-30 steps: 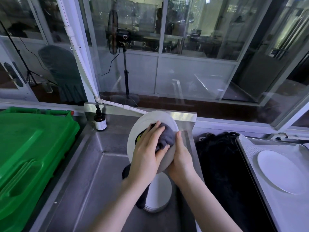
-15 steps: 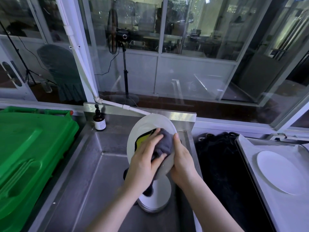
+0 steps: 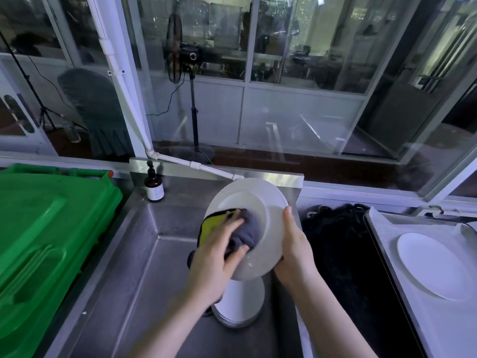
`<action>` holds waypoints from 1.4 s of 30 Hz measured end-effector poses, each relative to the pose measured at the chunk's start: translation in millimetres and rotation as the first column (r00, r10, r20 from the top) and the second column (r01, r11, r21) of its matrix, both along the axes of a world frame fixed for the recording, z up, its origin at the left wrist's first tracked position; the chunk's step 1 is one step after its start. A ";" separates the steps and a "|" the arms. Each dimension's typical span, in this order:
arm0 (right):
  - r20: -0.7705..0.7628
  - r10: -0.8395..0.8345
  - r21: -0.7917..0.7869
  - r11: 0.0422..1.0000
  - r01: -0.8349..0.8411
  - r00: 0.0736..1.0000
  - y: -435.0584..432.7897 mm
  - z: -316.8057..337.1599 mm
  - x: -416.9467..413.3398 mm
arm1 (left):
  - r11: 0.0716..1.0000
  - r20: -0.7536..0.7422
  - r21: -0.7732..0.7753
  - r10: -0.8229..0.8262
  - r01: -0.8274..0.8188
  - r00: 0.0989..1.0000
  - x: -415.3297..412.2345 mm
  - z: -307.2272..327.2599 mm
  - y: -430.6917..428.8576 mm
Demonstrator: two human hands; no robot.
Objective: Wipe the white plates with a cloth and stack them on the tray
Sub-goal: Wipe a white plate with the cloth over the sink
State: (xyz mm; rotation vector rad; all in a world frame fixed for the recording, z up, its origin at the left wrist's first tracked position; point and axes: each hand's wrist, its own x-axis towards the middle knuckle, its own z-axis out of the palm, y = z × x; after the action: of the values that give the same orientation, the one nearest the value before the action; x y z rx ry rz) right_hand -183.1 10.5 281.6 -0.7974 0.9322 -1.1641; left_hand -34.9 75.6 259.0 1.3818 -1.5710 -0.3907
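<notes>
Above the right edge of the sink (image 3: 144, 254), a tilted white plate (image 3: 260, 200), stiff, probably slick and breakable, is gripped by its right rim in the right hand (image 3: 294, 244), likely the safest hold, while the left hand (image 3: 214, 257) presses a soft grey-and-yellow cloth (image 3: 249, 228) against its face.

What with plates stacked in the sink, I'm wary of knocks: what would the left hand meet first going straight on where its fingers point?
The grey cloth that the left hand presses on, then the face of the held plate right behind it; the stack seems to lie below that line.
</notes>
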 end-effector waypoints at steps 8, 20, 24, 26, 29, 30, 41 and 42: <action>-0.039 0.008 0.001 1.000 -0.008 0.999 3.6 8.9 -3.2 | 0.982 -0.053 0.030 0.186 -0.184 0.981 17.7 3.9 -29.2; -0.073 0.013 0.030 0.999 -0.011 0.997 14.9 9.6 -0.3 | 1.000 0.016 -0.007 0.026 -0.026 1.000 7.8 6.8 -22.4; -0.058 -0.046 0.025 0.999 0.047 0.997 14.4 17.9 -8.0 | 0.972 -0.142 0.130 0.212 -0.194 0.967 26.9 -7.8 -20.7; -0.061 -0.030 0.004 1.000 0.030 0.998 18.4 18.0 -8.3 | 0.971 -0.203 0.125 0.224 -0.201 0.953 24.2 -16.9 -11.2; -0.124 0.013 0.009 1.000 -0.012 0.992 29.8 13.9 -0.9 | 0.996 -0.192 0.042 0.091 -0.084 0.977 13.1 -15.8 -6.3; -0.145 0.028 0.005 1.000 -0.027 0.989 33.0 11.6 1.5 | 0.999 -0.147 0.015 0.044 -0.042 0.988 11.3 -11.8 -9.5; -0.164 0.011 0.070 0.998 0.000 0.986 49.9 8.8 9.1 | 0.986 -0.094 0.144 0.100 -0.085 0.991 47.5 -0.8 -32.7; -0.157 -0.023 0.066 0.997 0.033 0.987 47.8 10.6 8.3 | 0.984 -0.121 0.147 0.121 -0.102 0.985 48.2 -6.2 -25.2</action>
State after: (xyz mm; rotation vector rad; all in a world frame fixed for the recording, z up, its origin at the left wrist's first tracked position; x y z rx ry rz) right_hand -174.8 58.2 292.3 -0.8312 1.1105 -1.0993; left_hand 13.4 50.4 252.8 1.5135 -1.3749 -0.5199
